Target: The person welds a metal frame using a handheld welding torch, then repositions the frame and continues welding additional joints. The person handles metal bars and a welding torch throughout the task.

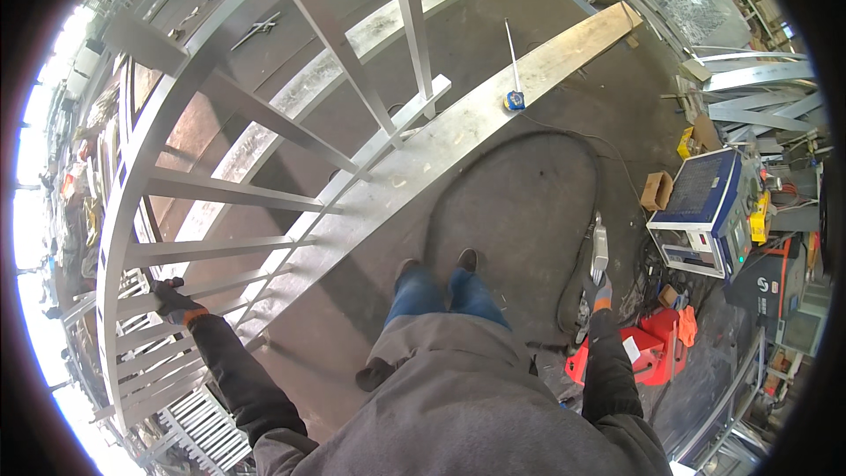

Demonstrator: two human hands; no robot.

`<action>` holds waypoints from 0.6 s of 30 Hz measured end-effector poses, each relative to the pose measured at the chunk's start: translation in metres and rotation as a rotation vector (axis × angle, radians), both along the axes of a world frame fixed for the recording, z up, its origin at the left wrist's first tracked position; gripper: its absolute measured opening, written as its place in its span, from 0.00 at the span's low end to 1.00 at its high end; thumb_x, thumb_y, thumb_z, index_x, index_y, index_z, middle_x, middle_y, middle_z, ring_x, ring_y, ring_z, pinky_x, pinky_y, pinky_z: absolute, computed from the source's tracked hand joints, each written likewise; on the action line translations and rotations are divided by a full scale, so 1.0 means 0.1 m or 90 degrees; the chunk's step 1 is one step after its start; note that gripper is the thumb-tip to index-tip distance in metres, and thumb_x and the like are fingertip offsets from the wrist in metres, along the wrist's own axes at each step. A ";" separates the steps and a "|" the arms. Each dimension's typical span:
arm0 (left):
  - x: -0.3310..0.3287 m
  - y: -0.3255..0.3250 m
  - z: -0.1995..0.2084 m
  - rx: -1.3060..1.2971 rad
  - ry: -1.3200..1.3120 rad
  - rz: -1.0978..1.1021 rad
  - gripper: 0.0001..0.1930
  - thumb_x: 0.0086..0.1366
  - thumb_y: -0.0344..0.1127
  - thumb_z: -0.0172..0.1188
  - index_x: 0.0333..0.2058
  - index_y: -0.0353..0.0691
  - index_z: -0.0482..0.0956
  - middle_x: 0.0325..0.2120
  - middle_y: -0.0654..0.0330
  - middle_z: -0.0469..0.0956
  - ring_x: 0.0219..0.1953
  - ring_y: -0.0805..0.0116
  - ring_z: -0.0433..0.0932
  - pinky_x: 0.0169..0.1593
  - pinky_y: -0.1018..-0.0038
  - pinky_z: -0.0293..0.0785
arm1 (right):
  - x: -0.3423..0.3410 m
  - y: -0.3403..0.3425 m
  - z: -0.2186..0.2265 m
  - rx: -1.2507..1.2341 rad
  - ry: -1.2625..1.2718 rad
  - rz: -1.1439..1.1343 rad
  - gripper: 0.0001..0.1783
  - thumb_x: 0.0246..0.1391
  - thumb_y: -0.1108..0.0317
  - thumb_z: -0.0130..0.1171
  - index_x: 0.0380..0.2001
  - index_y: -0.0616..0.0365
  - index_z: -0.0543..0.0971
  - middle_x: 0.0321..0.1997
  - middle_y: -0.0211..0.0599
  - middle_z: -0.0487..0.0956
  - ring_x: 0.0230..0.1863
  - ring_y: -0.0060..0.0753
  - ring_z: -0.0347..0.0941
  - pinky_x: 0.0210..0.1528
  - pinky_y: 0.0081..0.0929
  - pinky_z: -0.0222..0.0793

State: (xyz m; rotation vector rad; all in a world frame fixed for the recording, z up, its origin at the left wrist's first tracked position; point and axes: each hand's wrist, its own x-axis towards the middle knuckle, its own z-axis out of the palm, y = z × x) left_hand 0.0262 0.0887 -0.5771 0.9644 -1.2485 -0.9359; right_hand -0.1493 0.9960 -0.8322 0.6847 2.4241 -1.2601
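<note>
My left hand (174,301), in a dark glove with an orange cuff, is closed on a flat bar of a curved metal railing (113,242). The railing's bars run from its outer rail to a thinner inner rail beside a wide curved metal plate (432,154). Low at my right side, my gloved right hand (600,287) is closed around a long pale grey tool (600,249), whose exact kind I cannot make out. My fingers hide its lower end.
A tape measure (514,101) lies on the plate with its blade out. A dark hose (480,159) loops across the floor. To the right are a red box (652,351), a blue and white machine (701,203), a small carton (656,190) and stacked metal strips (762,79).
</note>
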 end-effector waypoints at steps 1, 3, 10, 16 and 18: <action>0.00 -0.03 0.01 0.020 -0.006 0.019 0.05 0.63 0.27 0.57 0.29 0.37 0.70 0.24 0.62 0.70 0.23 0.72 0.69 0.27 0.73 0.69 | -0.13 -0.06 0.03 0.025 0.017 0.013 0.21 0.56 0.62 0.68 0.49 0.63 0.79 0.37 0.33 0.82 0.37 0.24 0.75 0.42 0.31 0.73; 0.01 -0.07 -0.02 0.020 -0.010 0.044 0.05 0.63 0.28 0.58 0.30 0.36 0.71 0.24 0.63 0.70 0.24 0.72 0.70 0.27 0.73 0.70 | -0.31 -0.24 0.04 0.057 0.064 0.032 0.16 0.57 0.63 0.66 0.44 0.60 0.79 0.29 0.29 0.78 0.28 0.21 0.71 0.32 0.30 0.69; 0.00 -0.20 -0.06 -0.001 -0.082 0.076 0.09 0.64 0.36 0.63 0.27 0.41 0.76 0.20 0.65 0.73 0.22 0.71 0.73 0.29 0.70 0.70 | -0.29 -0.77 0.00 0.154 0.103 0.146 0.21 0.48 0.62 0.70 0.44 0.60 0.82 0.33 0.42 0.84 0.35 0.34 0.81 0.42 0.36 0.77; -0.08 -0.16 -0.06 0.017 -0.101 0.115 0.10 0.63 0.38 0.59 0.36 0.37 0.78 0.21 0.63 0.72 0.21 0.70 0.72 0.33 0.69 0.70 | -0.13 -1.08 0.23 0.159 0.036 0.166 0.25 0.46 0.60 0.72 0.45 0.63 0.82 0.38 0.49 0.86 0.40 0.38 0.84 0.45 0.34 0.77; -0.10 -0.16 -0.06 0.030 -0.110 0.139 0.10 0.63 0.38 0.59 0.36 0.37 0.78 0.21 0.63 0.72 0.21 0.71 0.71 0.34 0.68 0.70 | -0.15 -1.15 0.36 0.094 0.089 0.169 0.22 0.46 0.62 0.71 0.43 0.62 0.82 0.36 0.46 0.86 0.38 0.34 0.83 0.44 0.34 0.76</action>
